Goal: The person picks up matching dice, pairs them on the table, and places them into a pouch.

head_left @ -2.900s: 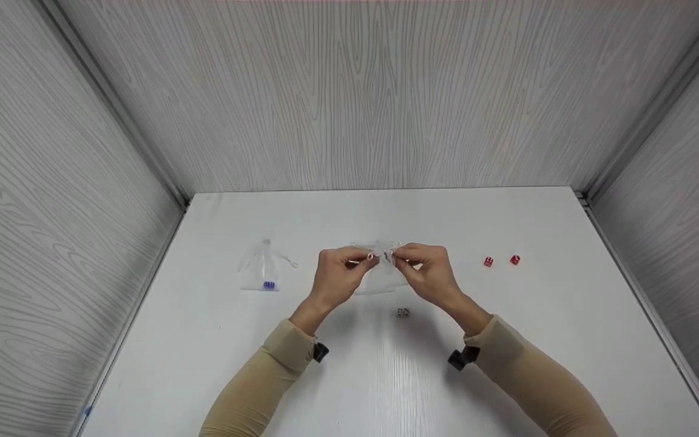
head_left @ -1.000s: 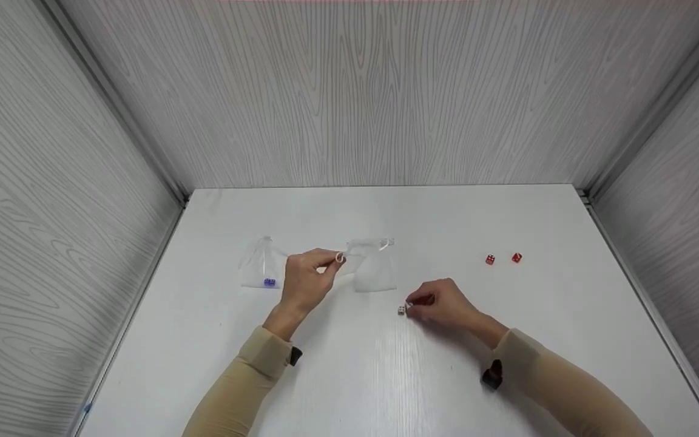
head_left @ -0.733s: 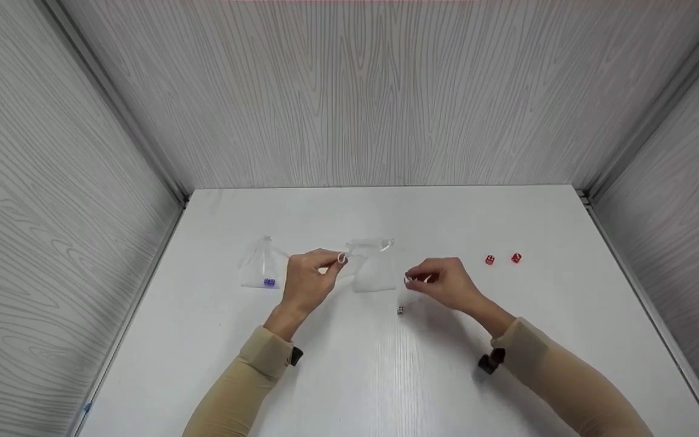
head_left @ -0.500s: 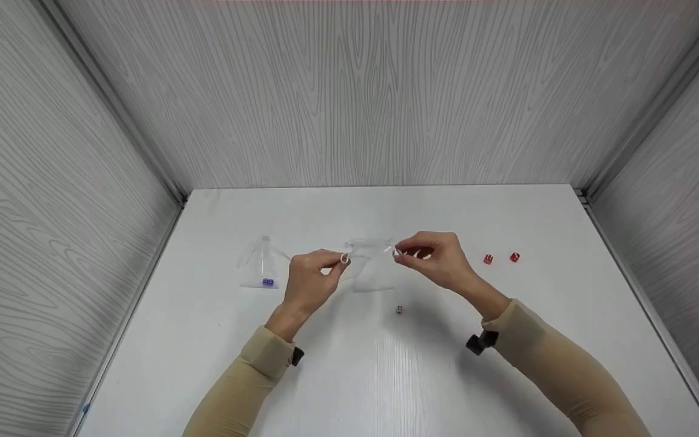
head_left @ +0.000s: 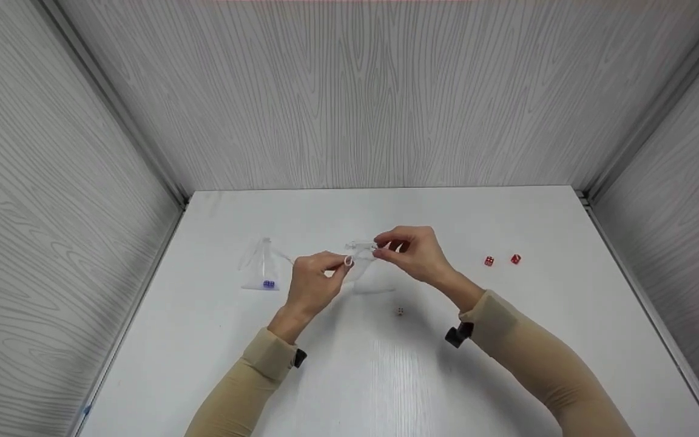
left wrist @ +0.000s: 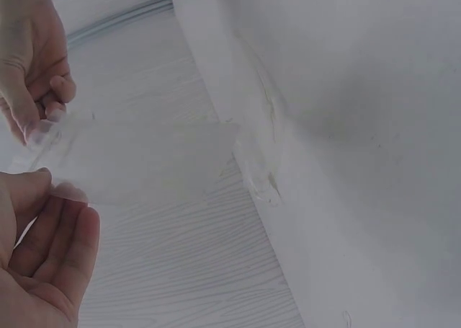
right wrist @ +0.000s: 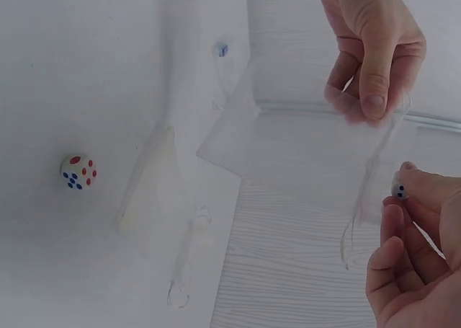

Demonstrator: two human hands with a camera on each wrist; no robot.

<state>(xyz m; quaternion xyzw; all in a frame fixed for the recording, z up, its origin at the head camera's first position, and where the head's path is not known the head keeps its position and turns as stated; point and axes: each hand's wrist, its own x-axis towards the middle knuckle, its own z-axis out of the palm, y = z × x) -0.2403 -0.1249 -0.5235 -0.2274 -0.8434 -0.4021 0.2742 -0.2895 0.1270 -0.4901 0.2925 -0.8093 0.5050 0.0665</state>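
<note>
My left hand [head_left: 315,280] pinches the rim of a clear drawstring bag [right wrist: 295,140] between thumb and fingers, with the bag hanging below. At the bag's mouth, my right hand [head_left: 413,252] pinches a white die [right wrist: 400,189]; the right wrist view shows it at the fingertips, beside the rim. Whether the die is inside the mouth I cannot tell. Another white die [head_left: 400,311], with red and blue pips, lies on the table below the hands. A second clear bag [left wrist: 261,137] lies flat on the table beneath the held one, partly hidden in the head view.
To the left lies a clear drawstring bag [head_left: 264,261] with blue dice [head_left: 269,284] in its bottom. Two red dice, one nearer [head_left: 489,261] and one farther right [head_left: 516,258], lie on the right of the white table [head_left: 349,388]. Grey wood-grain panels [head_left: 349,97] stand around it.
My right hand has picked one of the two white dice off the table and carried it up and left to the held bag's mouth. My left hand has shifted slightly right.
</note>
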